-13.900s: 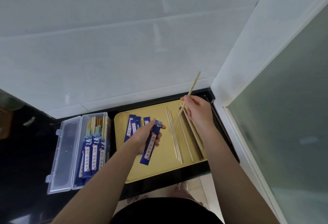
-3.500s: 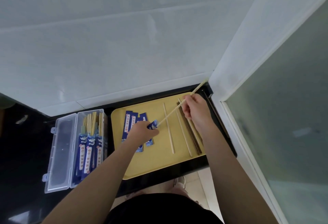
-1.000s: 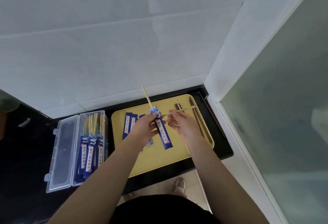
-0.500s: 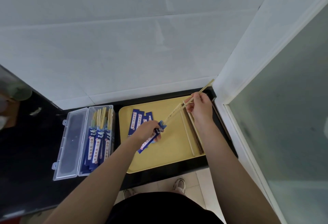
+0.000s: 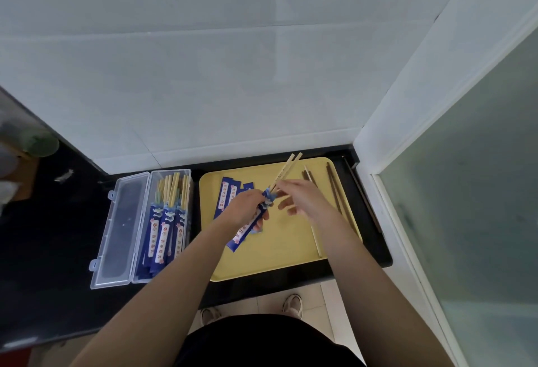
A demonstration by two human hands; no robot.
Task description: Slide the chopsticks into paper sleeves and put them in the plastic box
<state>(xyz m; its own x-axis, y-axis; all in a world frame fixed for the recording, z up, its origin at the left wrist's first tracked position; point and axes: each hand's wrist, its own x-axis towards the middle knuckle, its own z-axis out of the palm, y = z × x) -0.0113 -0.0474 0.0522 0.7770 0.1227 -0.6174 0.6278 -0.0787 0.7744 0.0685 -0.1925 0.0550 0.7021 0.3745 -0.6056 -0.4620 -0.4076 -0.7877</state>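
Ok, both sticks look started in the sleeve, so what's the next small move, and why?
Probably push the pair further down into the sleeve. The left hand grips the sleeve over the tray, yet much of the pair juts out above its mouth, and the right hand sits open right beside them. Boxing comes after.

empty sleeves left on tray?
3 visible: fanned flat at the tray's far-left, beside the left hand. The hand may hide more.
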